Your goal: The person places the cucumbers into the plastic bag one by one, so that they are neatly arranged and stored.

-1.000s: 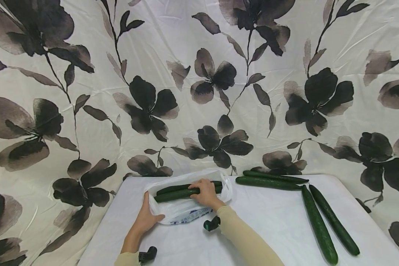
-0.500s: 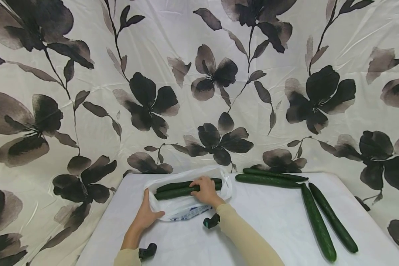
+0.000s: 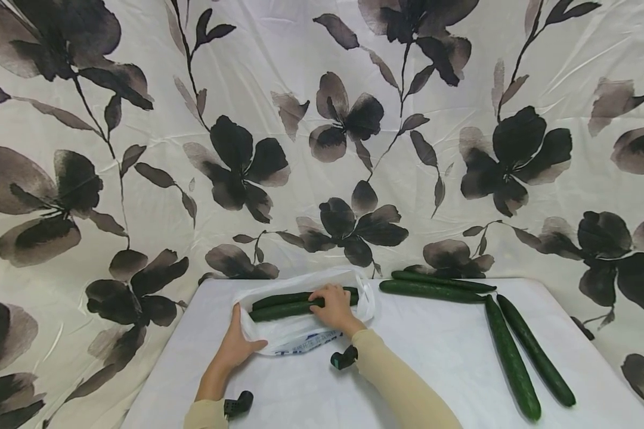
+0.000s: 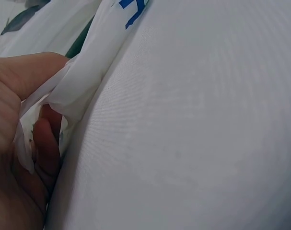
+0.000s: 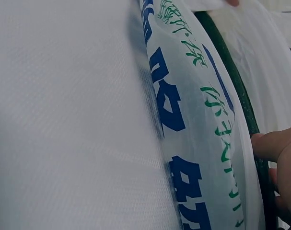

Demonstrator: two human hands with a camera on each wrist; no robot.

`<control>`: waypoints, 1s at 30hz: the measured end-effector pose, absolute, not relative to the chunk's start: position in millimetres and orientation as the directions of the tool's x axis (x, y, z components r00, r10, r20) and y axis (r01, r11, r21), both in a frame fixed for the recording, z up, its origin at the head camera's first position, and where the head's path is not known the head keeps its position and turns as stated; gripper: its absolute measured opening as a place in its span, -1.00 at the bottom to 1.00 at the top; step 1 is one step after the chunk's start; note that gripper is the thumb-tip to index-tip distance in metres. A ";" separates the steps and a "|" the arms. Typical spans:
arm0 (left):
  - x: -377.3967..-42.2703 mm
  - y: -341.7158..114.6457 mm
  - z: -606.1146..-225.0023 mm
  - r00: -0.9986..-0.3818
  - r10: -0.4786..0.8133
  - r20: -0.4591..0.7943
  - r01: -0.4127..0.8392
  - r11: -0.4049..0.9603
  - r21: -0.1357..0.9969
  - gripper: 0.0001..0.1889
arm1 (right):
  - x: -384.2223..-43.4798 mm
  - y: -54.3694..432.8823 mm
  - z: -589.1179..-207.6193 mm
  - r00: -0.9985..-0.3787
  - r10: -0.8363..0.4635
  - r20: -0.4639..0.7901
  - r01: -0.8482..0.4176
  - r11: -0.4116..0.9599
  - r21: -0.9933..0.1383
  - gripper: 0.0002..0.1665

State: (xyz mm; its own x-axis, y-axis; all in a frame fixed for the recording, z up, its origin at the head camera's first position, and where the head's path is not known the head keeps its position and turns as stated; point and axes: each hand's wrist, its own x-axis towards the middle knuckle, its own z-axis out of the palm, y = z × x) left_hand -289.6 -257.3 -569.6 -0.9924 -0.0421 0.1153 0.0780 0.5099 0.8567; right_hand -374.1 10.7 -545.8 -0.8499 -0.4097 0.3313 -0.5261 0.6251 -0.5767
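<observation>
A white plastic bag (image 3: 300,342) with blue and green print lies on the table with its mouth spread wide. Two long dark green cucumbers lie side by side in it, a front cucumber (image 3: 281,311) and a rear cucumber (image 3: 279,299). My left hand (image 3: 235,344) holds the bag's left end; in the left wrist view, white film runs between the thumb (image 4: 32,72) and the curled fingers. My right hand (image 3: 335,308) reaches into the bag and grips the front cucumber near its right half. In the right wrist view the thumb (image 5: 267,146) lies against the green skin (image 5: 238,91).
Two more cucumbers (image 3: 434,291) lie crosswise at the back, right of the bag. Another pair of cucumbers (image 3: 515,363) slants toward the front right. The table (image 3: 408,381) has a white cover, and a floral cloth (image 3: 279,238) hangs behind it.
The front cucumber has settled slightly lower beside the rear one, my right hand still on it. The left hand keeps its place on the bag. The whole head view has shifted slightly.
</observation>
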 end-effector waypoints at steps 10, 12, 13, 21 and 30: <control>-288.6 -256.5 -568.2 -0.997 -0.047 0.067 0.031 0.544 0.838 0.45 | -366.8 16.3 -543.1 -0.823 -0.448 0.348 -0.566 0.598 -0.568 -0.83; -288.1 -256.6 -567.8 -0.997 -0.046 0.063 0.028 0.543 0.839 0.44 | -364.6 18.4 -541.8 -0.814 -0.463 0.351 -0.578 0.582 -0.572 -0.82; -288.0 -256.8 -567.8 -0.997 -0.046 0.064 0.028 0.543 0.840 0.45 | -363.3 19.6 -541.0 -0.808 -0.472 0.351 -0.584 0.573 -0.575 -0.82; -287.1 -258.4 -568.5 -0.995 -0.046 0.092 0.053 0.539 0.840 0.41 | -354.8 26.9 -529.7 -0.775 -0.522 0.355 -0.617 0.506 -0.603 -0.78; -287.2 -258.3 -566.5 -0.996 -0.045 0.075 0.038 0.548 0.836 0.42 | -346.0 35.4 -524.6 -0.774 -0.538 0.335 -0.614 0.507 -0.605 -0.77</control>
State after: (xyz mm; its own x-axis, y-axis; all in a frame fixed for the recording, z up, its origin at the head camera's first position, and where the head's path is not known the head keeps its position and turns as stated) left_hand -287.2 -258.3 -566.5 -0.9962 -0.0452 0.0751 0.0382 0.5477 0.8358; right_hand -346.0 35.4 -524.6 -0.7738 -0.5379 0.3345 -0.6139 0.5067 -0.6053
